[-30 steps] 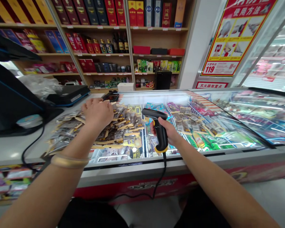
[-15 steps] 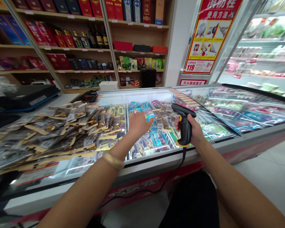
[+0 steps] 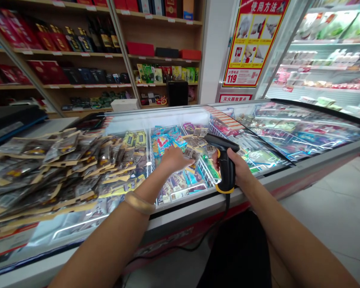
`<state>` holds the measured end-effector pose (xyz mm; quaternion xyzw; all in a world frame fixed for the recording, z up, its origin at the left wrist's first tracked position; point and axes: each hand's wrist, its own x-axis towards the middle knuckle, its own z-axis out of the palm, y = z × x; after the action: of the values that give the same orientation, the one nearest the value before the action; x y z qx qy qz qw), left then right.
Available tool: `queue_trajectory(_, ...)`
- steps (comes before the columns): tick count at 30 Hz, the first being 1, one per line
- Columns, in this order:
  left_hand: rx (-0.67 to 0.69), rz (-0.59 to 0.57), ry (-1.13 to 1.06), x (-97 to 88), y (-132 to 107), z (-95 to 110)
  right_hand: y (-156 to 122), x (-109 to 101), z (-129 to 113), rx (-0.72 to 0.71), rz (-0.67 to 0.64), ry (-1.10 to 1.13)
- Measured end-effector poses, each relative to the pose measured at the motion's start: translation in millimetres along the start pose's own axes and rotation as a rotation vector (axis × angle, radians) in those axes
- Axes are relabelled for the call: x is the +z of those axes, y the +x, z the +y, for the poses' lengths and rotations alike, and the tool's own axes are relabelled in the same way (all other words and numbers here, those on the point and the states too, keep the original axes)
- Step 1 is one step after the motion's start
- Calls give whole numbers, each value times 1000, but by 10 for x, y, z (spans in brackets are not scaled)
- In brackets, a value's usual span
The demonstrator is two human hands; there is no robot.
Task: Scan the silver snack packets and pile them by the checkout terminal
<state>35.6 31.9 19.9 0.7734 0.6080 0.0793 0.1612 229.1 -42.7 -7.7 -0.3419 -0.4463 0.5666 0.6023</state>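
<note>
My right hand (image 3: pixel 239 166) is wrapped round the grip of a black and yellow barcode scanner (image 3: pixel 226 168), its head tilted toward the left. My left hand (image 3: pixel 174 159), with a gold bangle (image 3: pixel 140 203) on the wrist, hovers over or rests on the glass lid. Its thumb points right, close to a small clear-fronted packet (image 3: pixel 192 155); the other fingers are hidden behind the back of the hand. A few similar packets (image 3: pixel 195 141) lie just beyond the thumb. To the left, a big heap of packets with tan edges (image 3: pixel 78 160) covers the glass.
The chest freezer (image 3: pixel 180 216) holds ice-cream packs (image 3: pixel 162 142) in wire baskets under its glass. The scanner's cable (image 3: pixel 192 249) hangs down its front. A black device (image 3: pixel 15 122) stands at the left, shelves (image 3: pixel 162 72) behind, a lit fridge (image 3: pixel 327 60) at the right.
The view has shifted so that the shelves, freezer and heap sit farther left and slightly higher. My left hand has moved a little nearer and toward the right-hand packets. The scanner stays in my right hand.
</note>
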Motion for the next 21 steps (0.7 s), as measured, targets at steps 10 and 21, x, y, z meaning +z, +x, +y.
queue_trajectory(10, 184, 29, -544, -176, -19, -175, -52, 46, -50, -31, -41, -39)
queue_trajectory(21, 319, 213, -374, -17, -22, -82, -61, 45, -52, -44, -95, -84)
